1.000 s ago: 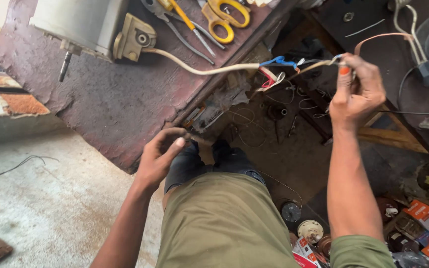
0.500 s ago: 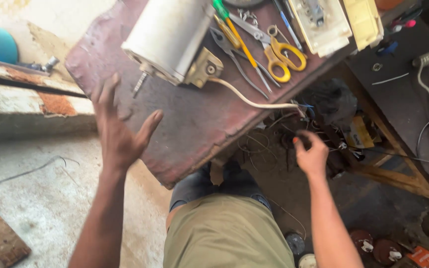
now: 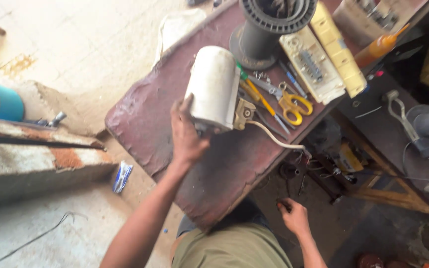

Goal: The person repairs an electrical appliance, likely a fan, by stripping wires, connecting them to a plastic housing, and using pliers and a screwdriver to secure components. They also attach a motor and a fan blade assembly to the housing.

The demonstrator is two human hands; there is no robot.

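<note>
A cream cylindrical motor (image 3: 213,87) lies on its side on the worn reddish table (image 3: 145,124). My left hand (image 3: 187,133) presses against the motor's near end, fingers wrapped on its lower edge. A beige cable (image 3: 274,140) runs from the motor's small terminal box off the table's right edge. My right hand (image 3: 294,216) hangs low beside my knee, below the table edge, fingers curled; whether it holds anything I cannot tell.
Yellow-handled scissors (image 3: 294,105), screwdrivers and pliers lie right of the motor. A black ribbed spool (image 3: 269,25), a cream terminal strip (image 3: 319,59) and an orange bottle (image 3: 378,47) sit further back. A tangle of wires and parts fills the floor at right. A concrete ledge (image 3: 35,164) is at left.
My left hand rose from the table's underside, swung over the top and now grips the motor. My right hand let go of the wires and dropped beside my knee.
</note>
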